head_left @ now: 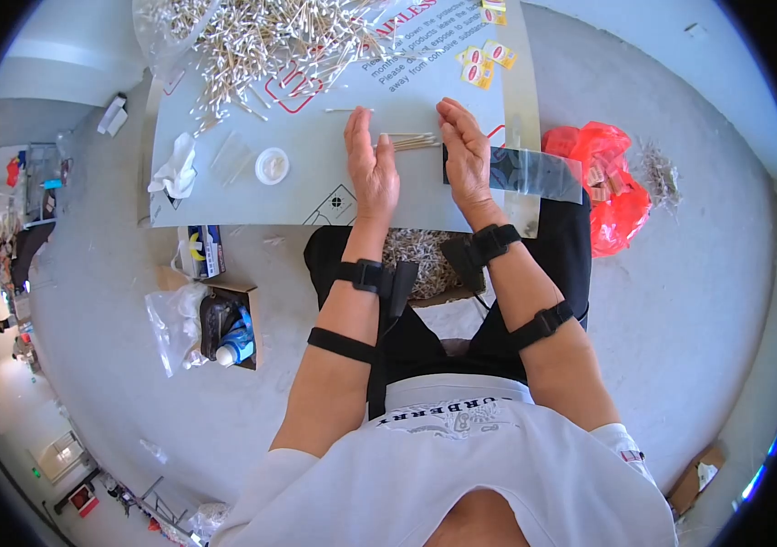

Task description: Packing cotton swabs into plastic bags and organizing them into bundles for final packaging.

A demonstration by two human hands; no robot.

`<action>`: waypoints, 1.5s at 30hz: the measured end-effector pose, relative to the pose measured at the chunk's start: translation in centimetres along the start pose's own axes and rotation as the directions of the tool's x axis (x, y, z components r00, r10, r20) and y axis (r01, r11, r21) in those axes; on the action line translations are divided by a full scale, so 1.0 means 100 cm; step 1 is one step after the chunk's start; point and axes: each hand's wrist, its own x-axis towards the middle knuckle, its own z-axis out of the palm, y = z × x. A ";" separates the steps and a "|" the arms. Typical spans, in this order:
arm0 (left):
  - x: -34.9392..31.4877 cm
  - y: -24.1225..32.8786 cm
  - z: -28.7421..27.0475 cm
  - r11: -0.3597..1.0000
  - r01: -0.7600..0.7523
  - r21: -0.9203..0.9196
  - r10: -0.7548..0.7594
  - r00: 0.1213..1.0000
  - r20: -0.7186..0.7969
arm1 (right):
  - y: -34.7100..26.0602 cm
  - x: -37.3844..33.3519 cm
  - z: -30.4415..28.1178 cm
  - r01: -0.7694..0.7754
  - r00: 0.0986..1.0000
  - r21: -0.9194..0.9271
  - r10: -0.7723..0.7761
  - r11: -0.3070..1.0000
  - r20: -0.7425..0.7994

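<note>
A small bundle of cotton swabs (pixel 416 141) lies crosswise on the table sheet (pixel 315 196), between my two hands. My left hand (pixel 373 175) is at the bundle's left end, fingers stretched out and palm turned inward. Facing it from the other end, my right hand (pixel 468 162) is also open with straight fingers. Whether either palm touches the swab tips, I cannot tell. One loose swab (pixel 341 110) lies just beyond my left fingertips. A large heap of swabs (pixel 270 50) spreads over the far left of the table, beside a clear plastic bag (pixel 162 36).
Left on the table are a round white container (pixel 272 166), clear plastic pieces (pixel 231 157) and a crumpled tissue (pixel 175 169). Yellow-and-white packets (pixel 478 68) lie far right; a dark patterned strip (pixel 516 169) crosses the right edge. Beyond stands a red bag (pixel 612 223). A swab-filled box (pixel 416 260) is below.
</note>
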 end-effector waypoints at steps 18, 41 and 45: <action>0.064 -0.035 -0.037 0.853 -0.032 0.520 0.105 0.988 -0.111 | -0.007 -0.006 -0.022 -0.081 0.996 0.010 0.081 0.997 -0.048; 0.081 -0.024 -0.021 0.825 -0.285 0.488 0.249 0.958 0.138 | -0.017 -0.012 -0.010 0.056 0.997 -0.217 -0.066 0.975 -0.038; 0.049 -0.014 -0.047 0.794 -0.156 0.587 0.160 0.986 0.046 | -0.017 -0.012 -0.011 0.047 0.997 -0.219 -0.058 0.975 -0.041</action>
